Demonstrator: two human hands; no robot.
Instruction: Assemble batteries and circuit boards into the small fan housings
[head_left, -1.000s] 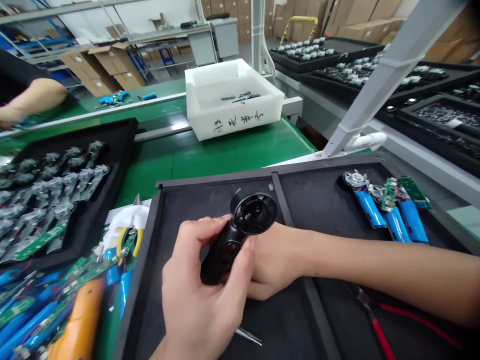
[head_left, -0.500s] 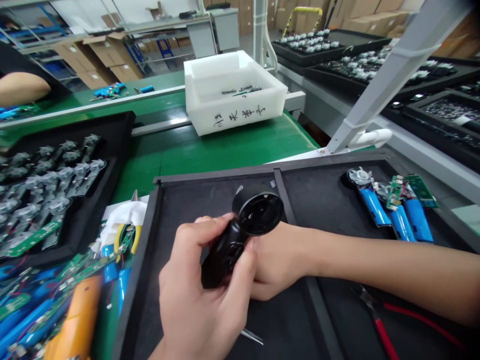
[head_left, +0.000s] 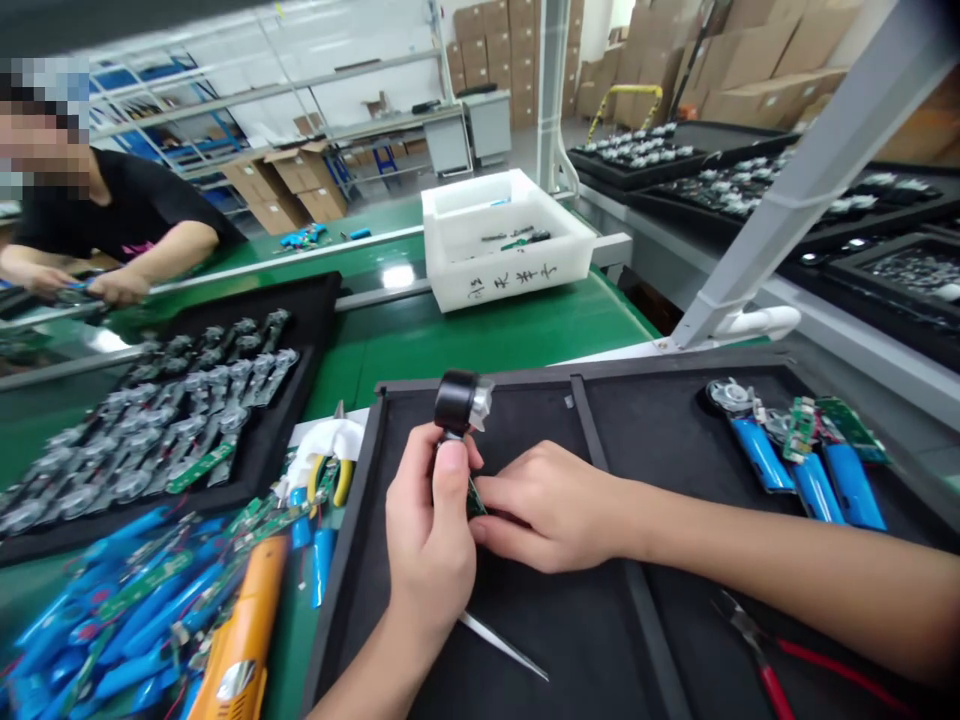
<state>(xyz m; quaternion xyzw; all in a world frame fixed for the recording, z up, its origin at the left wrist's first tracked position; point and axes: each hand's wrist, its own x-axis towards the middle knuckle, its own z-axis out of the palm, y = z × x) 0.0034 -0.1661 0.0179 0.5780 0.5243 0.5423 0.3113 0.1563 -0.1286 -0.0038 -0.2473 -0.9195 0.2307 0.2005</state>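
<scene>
A small black handheld fan [head_left: 455,402] is upright in my left hand [head_left: 431,525], whose thumb and fingers wrap round its handle. A clear and silver part [head_left: 481,402] sticks out from the right side of its round head. My right hand [head_left: 551,510] is closed at the handle's right side, its fingertips against a green circuit board [head_left: 474,497] that shows between the hands. What exactly those fingertips grip is partly hidden. Metal tweezers [head_left: 506,648] lie on the black tray [head_left: 375,560] below my hands.
Red-handled pliers [head_left: 761,660] and blue battery cells with boards [head_left: 814,480] lie on the tray's right side. Left are an orange electric screwdriver [head_left: 251,620], a heap of blue cells [head_left: 135,630] and a tray of fan assemblies [head_left: 322,330]. Behind stands a white bin [head_left: 510,275]; a co-worker [head_left: 142,210] sits left.
The fan has turned in my left hand, so its open black face no longer shows and the silver part does. My right hand has come out from behind it. The view has shifted left and up.
</scene>
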